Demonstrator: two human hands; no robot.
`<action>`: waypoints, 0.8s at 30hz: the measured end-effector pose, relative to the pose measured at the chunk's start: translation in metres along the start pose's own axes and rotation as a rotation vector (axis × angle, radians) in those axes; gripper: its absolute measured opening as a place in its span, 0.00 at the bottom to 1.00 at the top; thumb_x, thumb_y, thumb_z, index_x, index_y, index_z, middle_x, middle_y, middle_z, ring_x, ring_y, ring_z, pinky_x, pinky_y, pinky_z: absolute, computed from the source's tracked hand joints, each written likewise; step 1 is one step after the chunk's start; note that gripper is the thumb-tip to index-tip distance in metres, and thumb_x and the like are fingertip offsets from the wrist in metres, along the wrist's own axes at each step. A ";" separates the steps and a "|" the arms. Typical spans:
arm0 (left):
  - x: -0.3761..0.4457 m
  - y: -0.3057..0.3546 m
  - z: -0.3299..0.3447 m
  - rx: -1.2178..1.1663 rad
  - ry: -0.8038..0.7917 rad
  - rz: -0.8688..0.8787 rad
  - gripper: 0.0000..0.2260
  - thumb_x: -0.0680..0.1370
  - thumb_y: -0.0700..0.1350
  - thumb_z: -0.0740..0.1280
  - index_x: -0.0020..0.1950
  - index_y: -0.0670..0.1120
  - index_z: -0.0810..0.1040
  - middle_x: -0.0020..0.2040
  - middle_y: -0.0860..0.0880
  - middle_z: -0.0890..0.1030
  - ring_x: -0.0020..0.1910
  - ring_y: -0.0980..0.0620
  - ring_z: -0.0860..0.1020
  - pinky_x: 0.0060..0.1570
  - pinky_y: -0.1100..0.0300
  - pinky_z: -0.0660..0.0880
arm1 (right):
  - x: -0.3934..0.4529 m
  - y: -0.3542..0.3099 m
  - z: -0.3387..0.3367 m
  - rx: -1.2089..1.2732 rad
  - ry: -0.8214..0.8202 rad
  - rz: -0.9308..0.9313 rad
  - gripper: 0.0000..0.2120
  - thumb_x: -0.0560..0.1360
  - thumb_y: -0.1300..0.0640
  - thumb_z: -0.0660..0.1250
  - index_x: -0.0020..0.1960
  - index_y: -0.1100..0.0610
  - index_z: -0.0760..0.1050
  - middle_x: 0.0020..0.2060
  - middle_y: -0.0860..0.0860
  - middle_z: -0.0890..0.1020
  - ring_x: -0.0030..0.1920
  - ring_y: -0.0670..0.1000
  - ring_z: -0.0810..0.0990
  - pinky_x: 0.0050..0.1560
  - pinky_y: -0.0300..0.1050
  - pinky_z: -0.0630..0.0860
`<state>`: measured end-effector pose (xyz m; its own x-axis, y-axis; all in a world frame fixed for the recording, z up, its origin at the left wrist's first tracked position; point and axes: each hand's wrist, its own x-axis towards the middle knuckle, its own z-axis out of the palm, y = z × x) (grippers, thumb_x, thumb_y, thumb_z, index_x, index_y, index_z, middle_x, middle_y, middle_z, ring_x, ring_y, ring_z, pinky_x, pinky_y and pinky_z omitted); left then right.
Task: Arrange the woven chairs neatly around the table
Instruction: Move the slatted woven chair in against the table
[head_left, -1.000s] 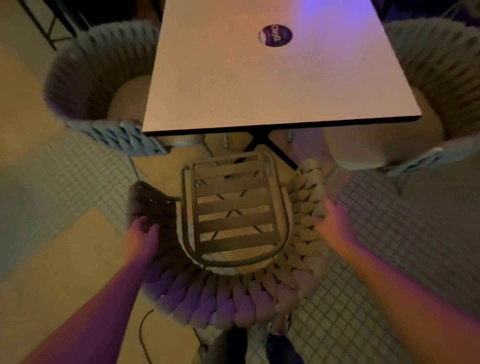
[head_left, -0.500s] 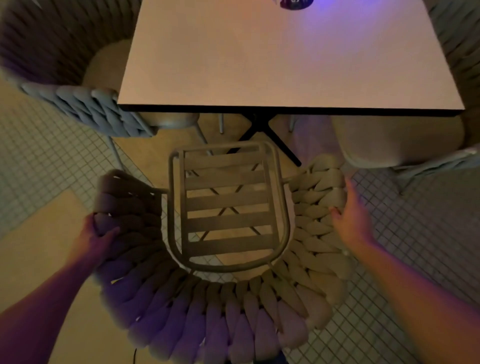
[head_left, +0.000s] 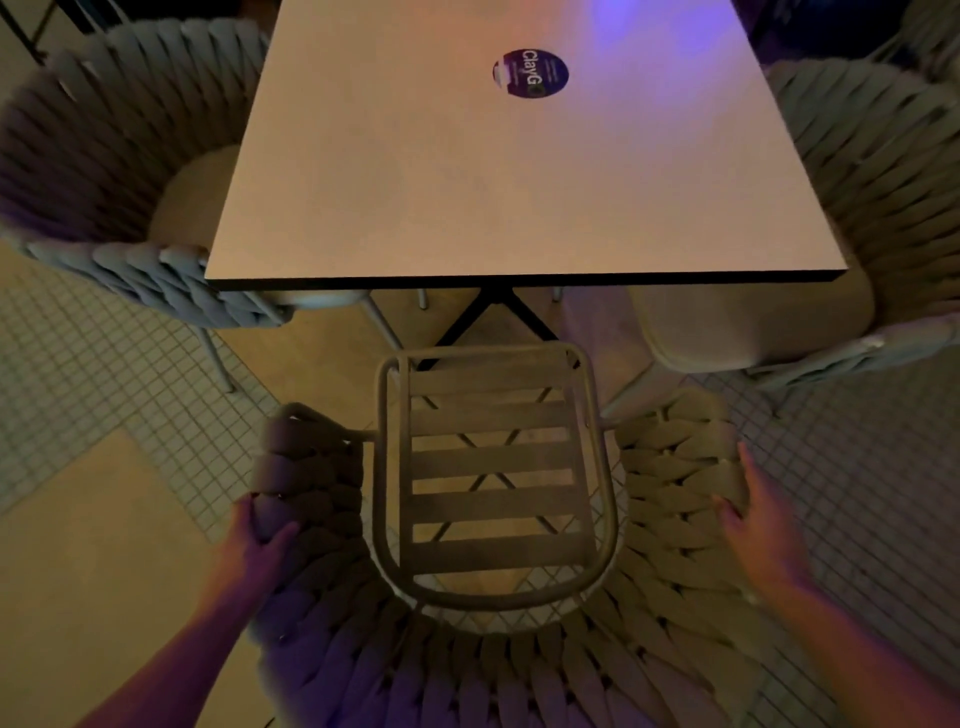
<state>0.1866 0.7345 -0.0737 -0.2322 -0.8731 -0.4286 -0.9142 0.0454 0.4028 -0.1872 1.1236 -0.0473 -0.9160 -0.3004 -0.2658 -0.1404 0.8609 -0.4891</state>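
**Near chair gripped on both arms, facing the table**

The table (head_left: 519, 171), square and pale with a dark edge, fills the upper middle of the view; a round dark sticker (head_left: 530, 73) sits on its far half. Three woven chairs surround it. The left chair (head_left: 104, 171) is tucked against the table's left side, its cushion partly under the top. The right chair (head_left: 878, 208) stands at the table's right side, its cushion likewise reaching under the edge. The near chair (head_left: 493, 649) sits just short of the table's near edge, its slatted seat (head_left: 493, 467) bare and not yet under the top, with the table's black base legs visible through the slats. The left hand (head_left: 257, 540) wraps around the near chair's left arm, fingers curled over the weave. The right hand (head_left: 753, 525) lies against the outside of its right arm, fingers fairly straight and close together, pressing rather than wrapping.
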 end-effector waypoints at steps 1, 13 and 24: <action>-0.001 0.005 0.004 -0.005 0.000 0.004 0.26 0.73 0.51 0.71 0.67 0.46 0.64 0.53 0.34 0.81 0.49 0.34 0.79 0.45 0.46 0.74 | 0.004 0.002 -0.004 -0.002 -0.003 0.009 0.37 0.75 0.62 0.66 0.77 0.49 0.53 0.65 0.62 0.73 0.58 0.64 0.76 0.56 0.58 0.75; 0.009 0.053 0.017 0.045 0.006 0.054 0.26 0.74 0.50 0.70 0.67 0.43 0.65 0.52 0.33 0.81 0.49 0.32 0.79 0.42 0.50 0.68 | 0.041 0.015 -0.022 -0.018 -0.012 0.025 0.37 0.75 0.61 0.67 0.77 0.49 0.52 0.65 0.62 0.73 0.60 0.63 0.75 0.56 0.55 0.73; 0.017 0.063 0.018 0.027 0.003 0.061 0.25 0.73 0.50 0.71 0.65 0.45 0.66 0.50 0.34 0.80 0.47 0.33 0.79 0.41 0.50 0.69 | 0.047 0.006 -0.025 -0.011 -0.010 0.037 0.36 0.76 0.60 0.65 0.77 0.47 0.50 0.69 0.61 0.69 0.62 0.64 0.74 0.57 0.57 0.73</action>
<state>0.1191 0.7313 -0.0699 -0.2866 -0.8697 -0.4018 -0.9072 0.1116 0.4056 -0.2400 1.1246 -0.0418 -0.9170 -0.2720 -0.2916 -0.1107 0.8761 -0.4692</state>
